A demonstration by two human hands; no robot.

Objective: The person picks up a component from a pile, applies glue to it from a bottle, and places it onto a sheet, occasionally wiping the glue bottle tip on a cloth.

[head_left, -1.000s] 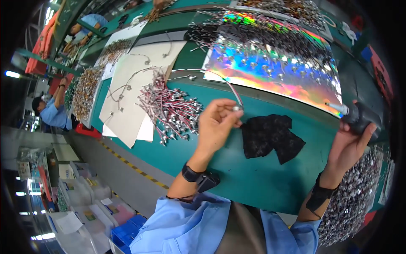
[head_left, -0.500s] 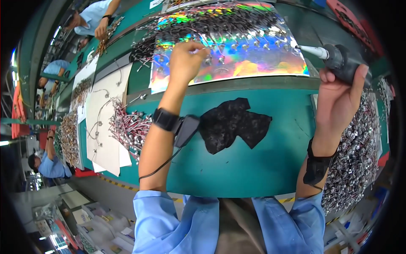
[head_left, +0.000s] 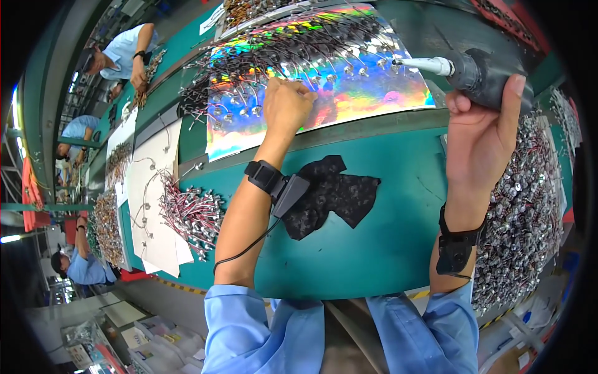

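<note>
My right hand [head_left: 479,134] is wrapped around a dark grey bottle [head_left: 489,75] with a long white nozzle [head_left: 430,65]. The bottle lies tilted, its tip pointing left over the right part of a shiny rainbow sheet [head_left: 374,103]. My left hand [head_left: 288,109] is over the sheet's near half, beside a row of small metal parts on wires [head_left: 314,80]. Its fingers are curled together, and the fingertips are partly hidden, so what they hold cannot be made out. Many dark wires [head_left: 268,59] lie bunched along the sheet's far side.
A black cloth [head_left: 339,190] lies on the green table [head_left: 349,262]. Left of it are a pile of red and white wired parts [head_left: 190,209] and cardboard sheets [head_left: 156,212]. A large heap of metal parts [head_left: 514,230] is at right. Co-workers [head_left: 128,53] sit along the left.
The view has shifted slightly. My left hand has moved right and nearer along the sheet. My right hand has brought the bottle's nozzle a little to the left over the sheet.
</note>
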